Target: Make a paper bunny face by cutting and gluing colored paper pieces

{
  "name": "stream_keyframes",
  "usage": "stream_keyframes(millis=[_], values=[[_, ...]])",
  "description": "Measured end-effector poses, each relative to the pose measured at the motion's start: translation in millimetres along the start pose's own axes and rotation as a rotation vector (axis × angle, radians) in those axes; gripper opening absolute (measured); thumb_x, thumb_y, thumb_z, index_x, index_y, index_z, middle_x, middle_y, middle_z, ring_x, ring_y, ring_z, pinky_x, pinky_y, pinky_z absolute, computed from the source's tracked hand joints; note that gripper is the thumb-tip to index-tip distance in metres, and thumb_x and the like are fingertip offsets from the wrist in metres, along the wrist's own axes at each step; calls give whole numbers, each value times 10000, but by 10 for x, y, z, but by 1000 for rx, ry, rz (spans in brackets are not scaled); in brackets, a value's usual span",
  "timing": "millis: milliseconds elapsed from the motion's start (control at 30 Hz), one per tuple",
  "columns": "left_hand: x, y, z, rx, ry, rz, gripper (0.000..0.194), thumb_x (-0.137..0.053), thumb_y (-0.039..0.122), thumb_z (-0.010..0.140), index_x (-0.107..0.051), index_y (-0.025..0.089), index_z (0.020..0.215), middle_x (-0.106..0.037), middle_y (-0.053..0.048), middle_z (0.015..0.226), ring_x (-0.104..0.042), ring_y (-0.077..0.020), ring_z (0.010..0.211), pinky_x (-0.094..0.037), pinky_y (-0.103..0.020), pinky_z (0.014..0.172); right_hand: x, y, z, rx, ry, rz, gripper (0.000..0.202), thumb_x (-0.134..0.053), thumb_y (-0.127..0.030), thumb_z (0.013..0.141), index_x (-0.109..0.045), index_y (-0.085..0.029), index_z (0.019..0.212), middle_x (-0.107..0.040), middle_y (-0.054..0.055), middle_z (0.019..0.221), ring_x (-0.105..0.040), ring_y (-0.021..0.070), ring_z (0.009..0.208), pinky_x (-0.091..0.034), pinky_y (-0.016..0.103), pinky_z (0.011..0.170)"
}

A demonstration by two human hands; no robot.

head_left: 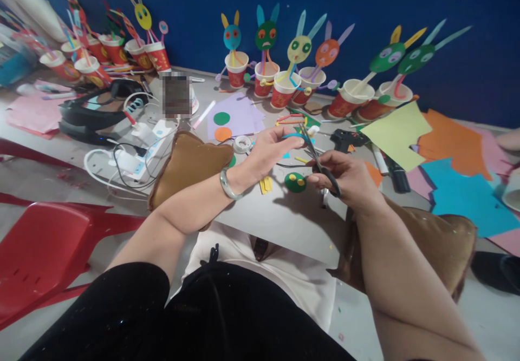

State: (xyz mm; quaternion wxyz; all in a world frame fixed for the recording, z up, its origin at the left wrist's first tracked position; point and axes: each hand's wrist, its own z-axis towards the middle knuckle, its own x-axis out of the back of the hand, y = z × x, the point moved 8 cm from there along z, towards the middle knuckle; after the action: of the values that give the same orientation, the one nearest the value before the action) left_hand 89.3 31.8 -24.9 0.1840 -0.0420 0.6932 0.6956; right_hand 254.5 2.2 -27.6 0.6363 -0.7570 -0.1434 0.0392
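Observation:
My left hand (270, 155) pinches a small piece of blue paper (293, 136) above the table. My right hand (347, 177) grips a pair of scissors (313, 147) with dark handles, and the blades point up beside the blue paper. Whether the blades touch the paper I cannot tell. Below the scissors lies a green paper oval (295, 182) with yellow spots on it. A small yellow piece (265, 185) rests to its left, under my left wrist. Near my left hand is a roll of white tape (242, 144).
Red paper cups (283, 87) with paper-faced figures line the back. A black glue gun (343, 140) lies right of centre, near yellow-green paper (400, 133) and blue paper (467, 196). Brown cushions (195, 163) flank my forearms. At left are a power strip (152, 147) and a red chair (49, 247).

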Motion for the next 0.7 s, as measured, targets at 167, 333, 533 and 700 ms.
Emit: stream_keyframes(millis=[167,333,533,700], values=[[-5,-4,4,12,-8,0,268,-814,264,806,-587,200,679,-546,61,669,-490,-78,693,-437,-270,760,15,-4,0,2,-2,3,729,-1119,-539,313,-647,-188,744,-609,-39,568,-500,78,507,-408,212,475],[-10,-7,14,2,-21,-7,240,-789,235,828,-595,199,691,-552,59,679,-497,-84,700,-432,-279,765,19,-18,5,11,-9,-11,748,-1118,-555,299,-629,-192,734,-600,-41,582,-508,84,519,-435,221,490],[-10,-16,19,-9,-33,8,286,-815,288,831,-581,200,694,-547,56,689,-497,-85,702,-436,-285,766,24,-20,6,40,-28,-54,740,-1112,-581,334,-634,-193,744,-574,-41,599,-525,101,561,-436,224,504],[-7,-32,37,-36,-42,15,270,-806,280,813,-574,203,695,-546,61,684,-512,-81,707,-442,-271,762,43,-2,5,29,-18,-70,754,-1110,-591,320,-654,-184,761,-614,-21,621,-544,107,591,-437,209,517]])
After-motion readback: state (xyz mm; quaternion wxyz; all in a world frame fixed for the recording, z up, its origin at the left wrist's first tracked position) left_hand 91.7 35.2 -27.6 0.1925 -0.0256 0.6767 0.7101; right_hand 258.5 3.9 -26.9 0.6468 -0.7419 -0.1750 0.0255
